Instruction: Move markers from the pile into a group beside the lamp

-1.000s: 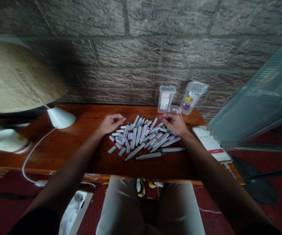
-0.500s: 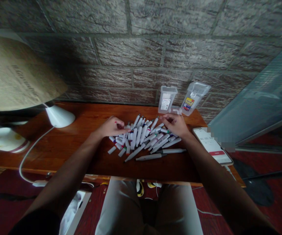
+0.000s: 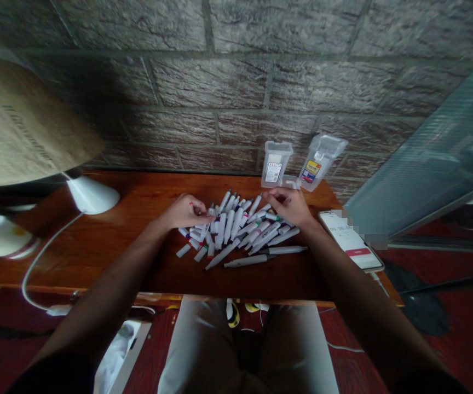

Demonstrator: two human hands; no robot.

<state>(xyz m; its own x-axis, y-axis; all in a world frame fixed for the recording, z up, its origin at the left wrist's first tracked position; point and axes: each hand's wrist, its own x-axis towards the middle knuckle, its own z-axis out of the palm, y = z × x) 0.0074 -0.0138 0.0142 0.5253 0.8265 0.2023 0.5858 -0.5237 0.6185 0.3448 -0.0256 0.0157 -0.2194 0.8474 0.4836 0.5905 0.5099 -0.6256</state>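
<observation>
A loose heap of white markers [image 3: 229, 225] with differently coloured cap ends lies on the brown wooden table [image 3: 146, 191]. At the heap's left edge is my left hand [image 3: 188, 211], fingers loosely curled and thumb stretched over the nearest markers. My right hand [image 3: 290, 204] sits at the upper right of the heap, its fingertips close to the end of one marker [image 3: 255, 205]. Each hand shows a gap between thumb and fingers, and I see no marker gripped in either. Some lower fingers are hidden. Two markers [image 3: 248, 262] lie apart along the near side.
Two clear plastic cases [image 3: 276, 164] with labels stand against the stone wall behind my right hand. A phone [image 3: 353, 241] showing a timer lies at the right edge. To the left are a lamp [image 3: 92, 194] with its cable and a white and yellow object [image 3: 4, 235].
The whole view has shifted slightly, so everything appears a little further left. Both hands keep nearly the same pose beside the markers, and the heap looks unchanged.
</observation>
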